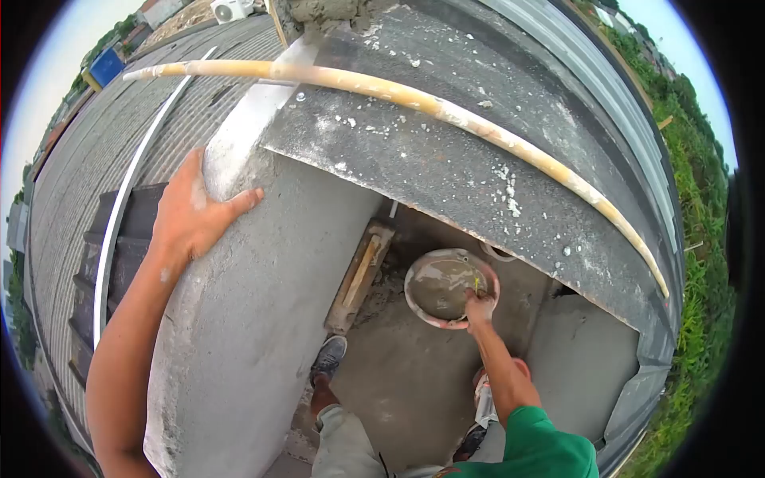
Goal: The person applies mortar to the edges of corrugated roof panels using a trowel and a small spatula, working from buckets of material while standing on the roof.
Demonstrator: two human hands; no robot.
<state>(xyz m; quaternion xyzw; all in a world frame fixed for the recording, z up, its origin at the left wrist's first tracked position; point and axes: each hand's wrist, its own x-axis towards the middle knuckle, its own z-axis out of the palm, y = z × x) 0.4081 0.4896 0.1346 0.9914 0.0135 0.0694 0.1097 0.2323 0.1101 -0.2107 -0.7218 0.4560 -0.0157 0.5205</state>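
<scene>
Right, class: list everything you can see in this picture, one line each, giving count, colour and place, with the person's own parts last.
wall: one, grey, left of centre
slab: one, dark grey with white spatter, across the top
pole: one, cream, lying across the slab
floor: one, grey, low centre
bucket: one, pinkish rim, grey mix inside, on the floor
float: one, brown wood, on the floor beside the wall
roof: one, grey ribbed, far left
grass: green, right edge
shoes: two, grey, bottom centre
sleeve: one, green, bottom right
left hand: flat on the wall's top
right hand: at the bucket's near rim, grip unclear
</scene>
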